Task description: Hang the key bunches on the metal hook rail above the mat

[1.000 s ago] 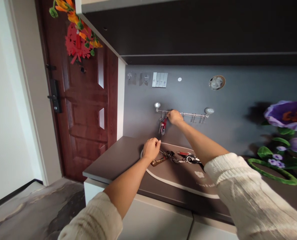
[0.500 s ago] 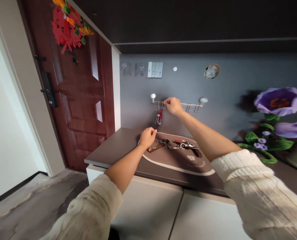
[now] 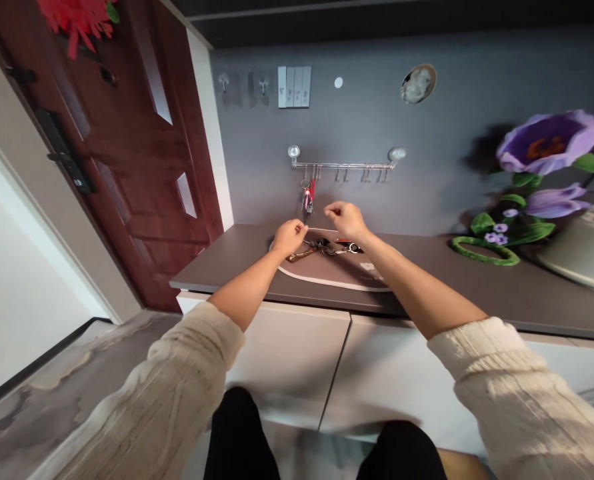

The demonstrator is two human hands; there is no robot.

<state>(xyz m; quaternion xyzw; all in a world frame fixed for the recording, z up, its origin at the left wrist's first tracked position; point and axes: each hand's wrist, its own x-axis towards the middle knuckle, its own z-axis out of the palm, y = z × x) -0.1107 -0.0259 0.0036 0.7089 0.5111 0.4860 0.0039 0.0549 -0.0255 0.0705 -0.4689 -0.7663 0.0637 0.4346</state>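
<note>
A mat (image 3: 337, 277) on the desk (image 3: 441, 290) holds what look like two key bunches (image 3: 324, 248). The left hand (image 3: 289, 237) and right hand (image 3: 344, 220) sit just above them, each grip loosely curled, pinching nothing. One more bunch (image 3: 307, 200) hangs from the rail (image 3: 344, 165) above the mat.

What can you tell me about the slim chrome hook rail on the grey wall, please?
The slim chrome hook rail runs along the grey wall, a thin shiny bar with round mounts at both ends and small hooks beneath. A bunch of keys with a red fob hangs near its door-side end; the other hooks look bare. Neither the left hand nor the right hand touches it.
</note>
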